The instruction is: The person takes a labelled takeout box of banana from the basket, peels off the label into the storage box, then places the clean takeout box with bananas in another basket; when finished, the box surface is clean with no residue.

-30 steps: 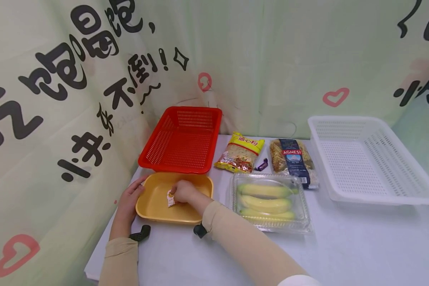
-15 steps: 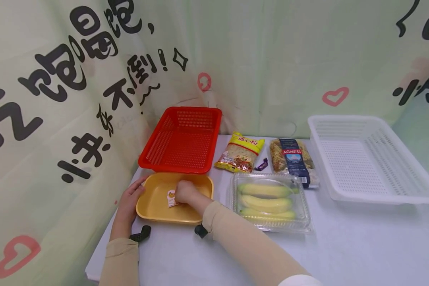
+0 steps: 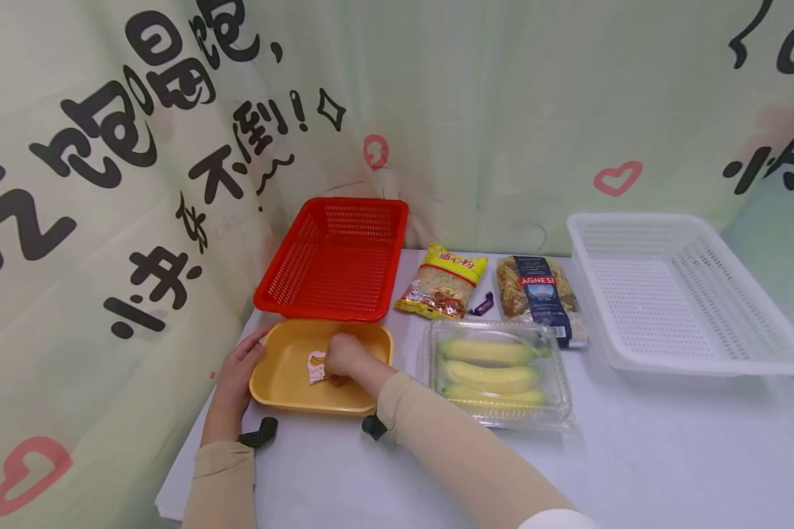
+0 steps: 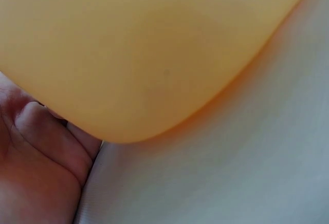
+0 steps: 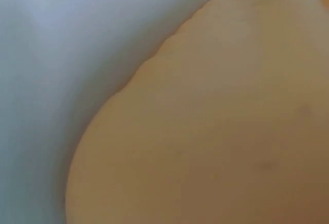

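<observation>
In the head view, my right hand (image 3: 345, 355) reaches down into the yellow basin (image 3: 274, 386) with curled fingers. It pinches a small white packet (image 3: 316, 367) printed with a yellow picture; its right part is hidden by the fingers. My left hand (image 3: 238, 367) rests against the basin's left side, fingers at the rim. The left wrist view shows part of that hand (image 4: 43, 157) beside the basin's outer wall (image 4: 164, 54). A yellowish basin wall (image 5: 205, 121) fills most of the right wrist view, which hides the right hand's grip.
Behind the basin stands a red basket (image 3: 337, 272). To its right lie a yellow pasta bag (image 3: 445, 283), a small purple candy (image 3: 482, 304) and an AGNESI pasta bag (image 3: 539, 294). A clear box of bananas (image 3: 492, 376) sits before them; a white basket (image 3: 675, 308) stands far right.
The right hand has shifted slightly rightward within the basin, and a little more of the packet shows. The left hand stays at the rim.
</observation>
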Demonstrator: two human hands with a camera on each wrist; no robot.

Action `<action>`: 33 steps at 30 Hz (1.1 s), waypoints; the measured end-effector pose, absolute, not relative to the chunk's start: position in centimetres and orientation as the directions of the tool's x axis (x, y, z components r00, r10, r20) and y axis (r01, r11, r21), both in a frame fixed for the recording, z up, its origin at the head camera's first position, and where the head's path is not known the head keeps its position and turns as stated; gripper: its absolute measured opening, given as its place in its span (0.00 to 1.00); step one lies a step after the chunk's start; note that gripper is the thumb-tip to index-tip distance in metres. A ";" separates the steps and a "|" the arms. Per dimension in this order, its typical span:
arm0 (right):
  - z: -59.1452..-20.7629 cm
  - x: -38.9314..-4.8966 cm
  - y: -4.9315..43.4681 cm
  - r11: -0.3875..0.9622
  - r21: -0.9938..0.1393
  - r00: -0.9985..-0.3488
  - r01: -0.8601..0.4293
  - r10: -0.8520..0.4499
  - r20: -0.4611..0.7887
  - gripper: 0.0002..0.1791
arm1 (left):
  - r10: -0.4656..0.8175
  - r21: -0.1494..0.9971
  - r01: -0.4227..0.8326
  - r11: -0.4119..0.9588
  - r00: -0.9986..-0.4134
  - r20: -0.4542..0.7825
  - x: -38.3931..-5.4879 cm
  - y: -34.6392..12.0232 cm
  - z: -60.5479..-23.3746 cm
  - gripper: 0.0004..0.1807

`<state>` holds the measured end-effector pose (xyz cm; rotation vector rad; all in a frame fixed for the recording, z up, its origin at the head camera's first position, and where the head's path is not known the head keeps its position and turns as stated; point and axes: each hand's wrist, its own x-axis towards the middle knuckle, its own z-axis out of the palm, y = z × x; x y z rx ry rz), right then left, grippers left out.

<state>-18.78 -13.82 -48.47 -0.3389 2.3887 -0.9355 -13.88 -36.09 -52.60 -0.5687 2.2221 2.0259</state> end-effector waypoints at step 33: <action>-39.5 -16.8 2.7 0.474 -0.877 -0.779 -0.072 -0.576 -0.247 0.14 | -0.219 0.955 -0.295 -0.004 -0.932 -0.289 -13.8 -36.2 -52.8 0.24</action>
